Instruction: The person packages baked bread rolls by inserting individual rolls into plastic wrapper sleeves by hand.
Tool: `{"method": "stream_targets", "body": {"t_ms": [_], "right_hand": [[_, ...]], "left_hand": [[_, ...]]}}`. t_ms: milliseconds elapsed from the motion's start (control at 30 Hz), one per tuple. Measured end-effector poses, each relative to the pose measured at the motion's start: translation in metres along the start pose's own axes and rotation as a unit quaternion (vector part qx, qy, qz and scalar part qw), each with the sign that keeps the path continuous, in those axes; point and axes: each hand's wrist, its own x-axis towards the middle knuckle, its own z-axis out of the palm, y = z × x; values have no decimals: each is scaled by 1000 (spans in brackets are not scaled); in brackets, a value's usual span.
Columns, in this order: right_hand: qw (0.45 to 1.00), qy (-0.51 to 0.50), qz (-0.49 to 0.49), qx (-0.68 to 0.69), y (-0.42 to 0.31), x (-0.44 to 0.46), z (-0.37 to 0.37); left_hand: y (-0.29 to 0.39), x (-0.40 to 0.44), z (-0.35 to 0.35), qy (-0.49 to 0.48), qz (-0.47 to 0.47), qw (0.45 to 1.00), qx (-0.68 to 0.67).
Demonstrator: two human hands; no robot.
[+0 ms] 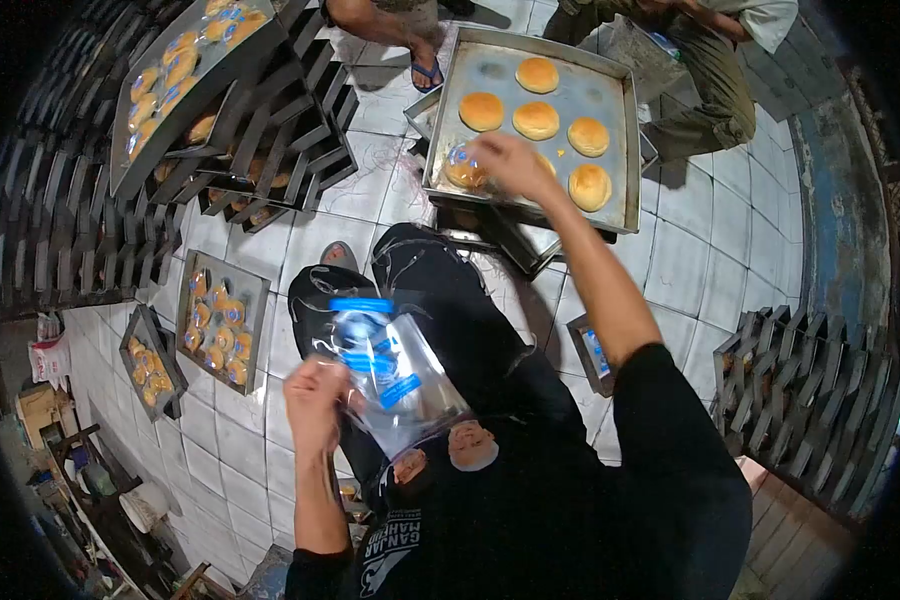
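Observation:
My left hand (315, 398) is closed on the edge of transparent plastic bags (410, 365) with blue print, held over my lap. My right hand (515, 165) reaches over the large metal tray (627, 120) ahead of me. Its fingers are curled at the edge of a bagged bun (460, 170) with blue print, at the tray's left side; slight blur softens the grip. Several bare golden buns (536, 120) lie on the same tray, and one is partly hidden under my right hand.
Stacked trays (260, 150) stand at the left, the top one (185, 85) carrying bagged buns. Two smaller trays of bagged buns, one nearer (260, 330) and one farther left (175, 385), rest on the tiled floor. Another person's leg (710, 100) is beyond the large tray.

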Motion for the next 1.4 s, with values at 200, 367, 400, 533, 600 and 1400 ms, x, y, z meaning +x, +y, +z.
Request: {"method": "stream_targets", "body": {"t_ms": [200, 367, 400, 533, 600, 1400], "right_hand": [[920, 33, 119, -371, 162, 37, -33], [938, 12, 97, -332, 110, -17, -20], [963, -4, 174, -203, 108, -19, -18], [978, 65, 110, 166, 3, -44, -11], [899, -1, 57, 435, -99, -87, 7], [867, -114, -426, -230, -217, -159, 176]], "left_hand": [[-2, 26, -4, 94, 40, 980, -171], [-1, 28, 5, 90, 47, 971, -218], [4, 32, 10, 90, 45, 966, -236], [20, 53, 18, 107, 41, 961, -252], [23, 66, 19, 122, 43, 954, -269], [-1, 21, 7, 69, 169, 878, -442]]}}
